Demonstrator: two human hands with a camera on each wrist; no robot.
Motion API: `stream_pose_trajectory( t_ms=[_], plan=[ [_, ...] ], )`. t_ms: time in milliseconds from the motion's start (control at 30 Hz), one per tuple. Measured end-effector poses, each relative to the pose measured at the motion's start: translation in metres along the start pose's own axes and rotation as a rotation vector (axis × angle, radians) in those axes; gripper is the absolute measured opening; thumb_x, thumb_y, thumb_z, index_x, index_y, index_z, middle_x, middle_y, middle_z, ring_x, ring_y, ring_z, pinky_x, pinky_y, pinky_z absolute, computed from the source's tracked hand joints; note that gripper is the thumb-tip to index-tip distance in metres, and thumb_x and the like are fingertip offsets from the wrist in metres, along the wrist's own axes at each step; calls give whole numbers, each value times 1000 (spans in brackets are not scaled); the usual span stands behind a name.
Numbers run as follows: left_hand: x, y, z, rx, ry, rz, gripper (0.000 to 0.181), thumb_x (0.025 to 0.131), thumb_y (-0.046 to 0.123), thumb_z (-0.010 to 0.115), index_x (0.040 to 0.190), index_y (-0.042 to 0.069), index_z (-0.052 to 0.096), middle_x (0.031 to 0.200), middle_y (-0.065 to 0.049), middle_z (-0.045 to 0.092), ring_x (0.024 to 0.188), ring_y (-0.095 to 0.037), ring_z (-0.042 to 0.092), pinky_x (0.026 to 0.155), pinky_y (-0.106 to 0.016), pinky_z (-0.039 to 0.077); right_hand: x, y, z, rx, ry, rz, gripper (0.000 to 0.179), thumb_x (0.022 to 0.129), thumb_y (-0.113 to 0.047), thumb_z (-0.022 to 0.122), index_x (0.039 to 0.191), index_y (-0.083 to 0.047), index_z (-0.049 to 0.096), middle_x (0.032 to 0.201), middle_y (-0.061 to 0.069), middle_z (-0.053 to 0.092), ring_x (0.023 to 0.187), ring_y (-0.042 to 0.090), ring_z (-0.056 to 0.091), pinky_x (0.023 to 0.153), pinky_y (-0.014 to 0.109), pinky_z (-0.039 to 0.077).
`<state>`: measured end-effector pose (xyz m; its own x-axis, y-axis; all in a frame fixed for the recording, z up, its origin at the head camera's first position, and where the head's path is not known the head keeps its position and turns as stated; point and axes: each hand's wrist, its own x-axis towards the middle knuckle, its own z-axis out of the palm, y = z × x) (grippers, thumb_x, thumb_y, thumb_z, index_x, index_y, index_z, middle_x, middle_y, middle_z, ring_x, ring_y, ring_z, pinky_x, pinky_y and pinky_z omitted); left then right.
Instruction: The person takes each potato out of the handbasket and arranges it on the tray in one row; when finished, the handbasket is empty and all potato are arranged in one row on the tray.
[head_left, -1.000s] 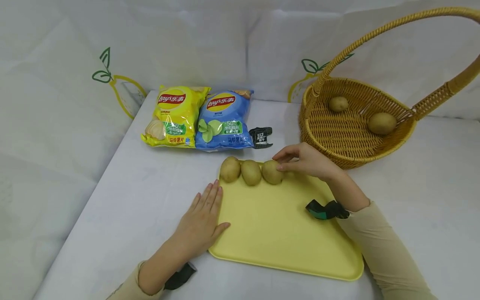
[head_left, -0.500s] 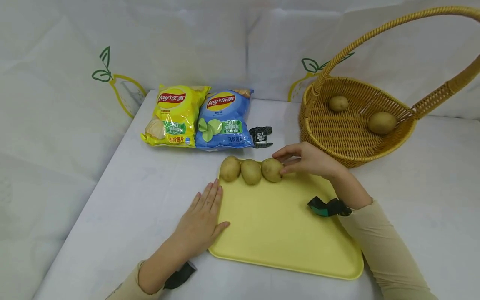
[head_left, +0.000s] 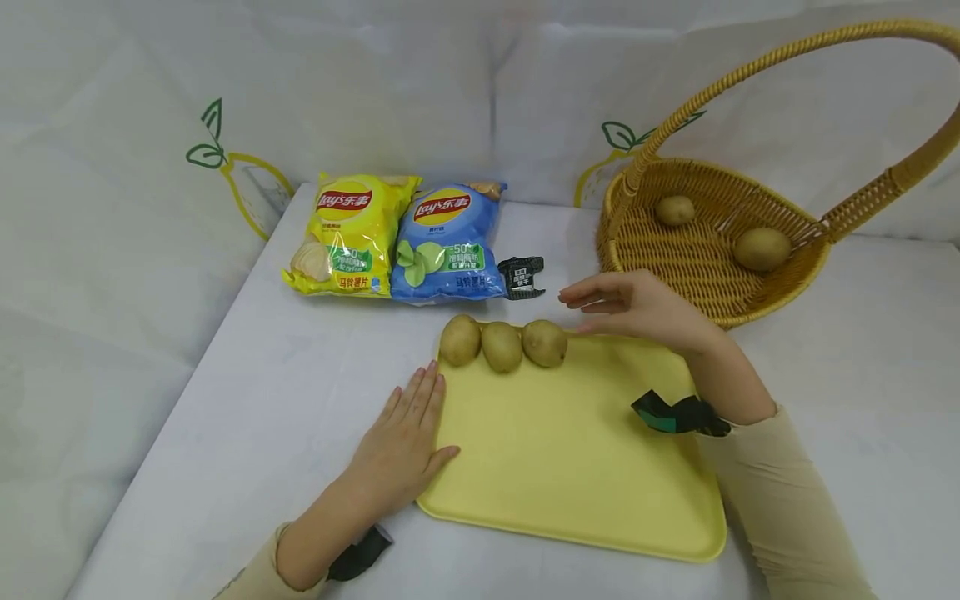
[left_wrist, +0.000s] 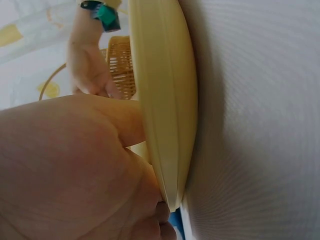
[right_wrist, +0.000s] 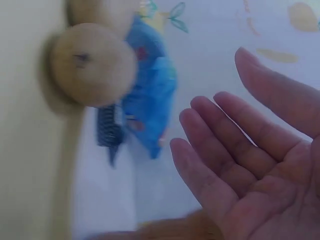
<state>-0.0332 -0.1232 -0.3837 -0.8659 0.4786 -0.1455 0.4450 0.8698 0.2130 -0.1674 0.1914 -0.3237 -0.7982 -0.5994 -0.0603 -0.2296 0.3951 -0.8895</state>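
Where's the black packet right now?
In the head view, the black packet lies on the white table, just right of the blue chip bag, beyond the potatoes on the yellow tray.

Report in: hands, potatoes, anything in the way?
Left hand touching yellow tray; right hand empty. Three potatoes on tray, two more in wicker basket. Possible obstacle: basket's arched handle.

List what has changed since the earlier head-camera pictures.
The right hand has come off the rightmost potato on the tray and moved right, toward the basket; it holds nothing now. Unchanged: the left hand lies at the tray's left edge, the three potatoes sit in a row along its far edge, two more lie in the basket, and the yellow chip bag and blue chip bag stand behind.
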Motion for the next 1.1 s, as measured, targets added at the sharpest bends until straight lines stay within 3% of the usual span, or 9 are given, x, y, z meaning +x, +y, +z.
stream_pose_trajectory(
  t_ms=[167, 300, 400, 467, 533, 700, 1100],
  plan=[
    [0, 0, 1, 7, -3, 0, 77, 97, 40, 49, 146, -9, 18, 155, -23, 7, 142, -34, 7, 112, -48, 15, -22, -15, -23, -17, 77, -37, 36, 84, -2, 69, 120, 3, 62, 115, 3, 66, 102, 10, 63, 79, 23, 52],
    [1, 0, -1, 11, -5, 2, 77, 97, 41, 48, 146, -9, 18, 155, -23, 6, 143, -33, 7, 113, -48, 15, -39, -13, -49, 0, 166, -52, 34, 86, 5, 64, 120, 6, 60, 114, -1, 67, 102, 10, 63, 78, 20, 52],
    [1, 1, -2, 8, -3, 3, 76, 97, 40, 49, 146, -9, 18, 155, -23, 7, 143, -34, 7, 112, -48, 15, -48, -1, -72, 113, 243, -52, 33, 86, 10, 60, 119, 8, 59, 112, 2, 67, 101, 11, 64, 78, 19, 51],
    [1, 1, -2, 5, -4, 1, 76, 97, 40, 49, 146, -9, 18, 155, -23, 7, 142, -34, 8, 112, -48, 16, -52, 7, -87, 201, 306, -22, 33, 86, 11, 60, 119, 7, 60, 109, 3, 68, 98, 11, 65, 77, 18, 51],
    [0, 2, -2, -3, -5, -2, 76, 96, 40, 49, 146, -9, 19, 155, -23, 7, 142, -34, 8, 112, -48, 16, -55, 15, -102, 214, 373, 37, 32, 87, 7, 61, 119, 3, 62, 107, 0, 69, 96, 8, 64, 76, 15, 50],
    [-2, 3, -1, -14, -8, -4, 76, 96, 39, 50, 146, -10, 18, 155, -23, 7, 142, -34, 9, 112, -49, 16, -61, 36, -130, 73, 463, 204, 33, 87, -5, 67, 120, -11, 66, 101, -15, 69, 93, -3, 61, 76, 7, 44],
    [-2, 3, -2, -8, 5, 1, 75, 96, 38, 50, 145, -10, 20, 154, -24, 9, 142, -34, 9, 112, -49, 17, -62, 62, -160, -164, 514, 410, 35, 86, -32, 69, 119, -25, 65, 87, -32, 60, 88, -9, 49, 66, 5, 38]
  ],
)
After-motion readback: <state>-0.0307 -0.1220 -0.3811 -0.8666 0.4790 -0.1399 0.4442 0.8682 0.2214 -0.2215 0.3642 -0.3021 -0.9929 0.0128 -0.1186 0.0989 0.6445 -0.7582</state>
